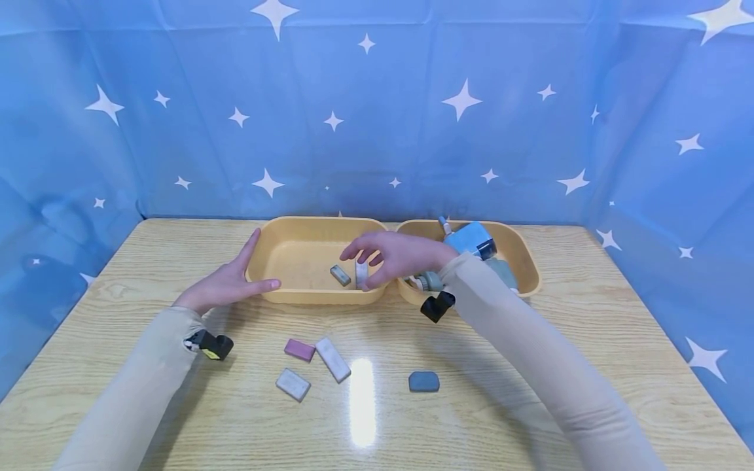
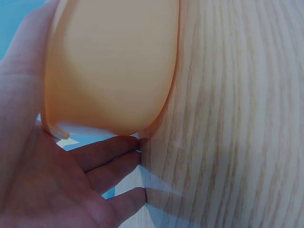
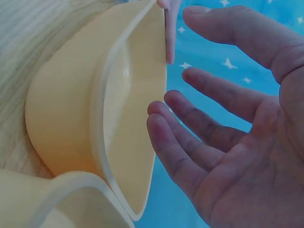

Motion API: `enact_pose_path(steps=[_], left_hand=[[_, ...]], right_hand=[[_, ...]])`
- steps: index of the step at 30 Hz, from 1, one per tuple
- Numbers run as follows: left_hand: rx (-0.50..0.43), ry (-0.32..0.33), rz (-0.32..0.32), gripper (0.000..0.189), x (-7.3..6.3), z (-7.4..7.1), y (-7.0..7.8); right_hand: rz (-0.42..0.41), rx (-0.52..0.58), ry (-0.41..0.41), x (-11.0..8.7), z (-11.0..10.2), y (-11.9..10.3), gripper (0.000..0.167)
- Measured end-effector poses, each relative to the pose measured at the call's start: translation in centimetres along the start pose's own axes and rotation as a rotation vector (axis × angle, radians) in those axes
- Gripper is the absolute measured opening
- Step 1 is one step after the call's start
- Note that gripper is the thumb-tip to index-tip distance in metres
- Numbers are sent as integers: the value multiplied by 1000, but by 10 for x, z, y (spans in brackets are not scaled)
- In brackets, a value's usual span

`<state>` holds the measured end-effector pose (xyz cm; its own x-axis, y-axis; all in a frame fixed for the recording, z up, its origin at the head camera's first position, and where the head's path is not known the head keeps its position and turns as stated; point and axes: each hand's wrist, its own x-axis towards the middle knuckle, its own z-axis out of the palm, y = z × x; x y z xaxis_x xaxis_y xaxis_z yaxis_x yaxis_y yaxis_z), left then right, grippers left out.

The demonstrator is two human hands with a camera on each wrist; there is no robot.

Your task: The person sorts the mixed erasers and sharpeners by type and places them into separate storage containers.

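White block (image 1: 360,275): lying by tray's (image 1: 321,297) near right corner, long axis running near to far, below right hand (image 1: 403,254), fingers parted, holding nothing; left hand (image 1: 226,286) touching left edge, fingers extended.

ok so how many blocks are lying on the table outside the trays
4: a pink block, a long pale block and a grey block in front of the left tray, and a dark blue block farther right. The sleeves could hide more.

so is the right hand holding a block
No, the right hand has its thumb and fingers apart, with nothing between them.
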<state>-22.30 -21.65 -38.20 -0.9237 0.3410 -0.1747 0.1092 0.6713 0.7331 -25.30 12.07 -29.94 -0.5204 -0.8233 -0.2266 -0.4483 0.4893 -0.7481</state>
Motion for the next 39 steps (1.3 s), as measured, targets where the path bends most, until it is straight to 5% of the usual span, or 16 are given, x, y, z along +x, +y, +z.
enact_pose_path(steps=[26, 39], left_hand=[[6, 1, -12, 112, 0, 0, 0], [-4, -1, -17, 112, -1, 0, 3]], right_hand=[[-95, -52, -9, -29, 24, -10, 50], [-49, -37, 31, -47, 41, -4, 48]])
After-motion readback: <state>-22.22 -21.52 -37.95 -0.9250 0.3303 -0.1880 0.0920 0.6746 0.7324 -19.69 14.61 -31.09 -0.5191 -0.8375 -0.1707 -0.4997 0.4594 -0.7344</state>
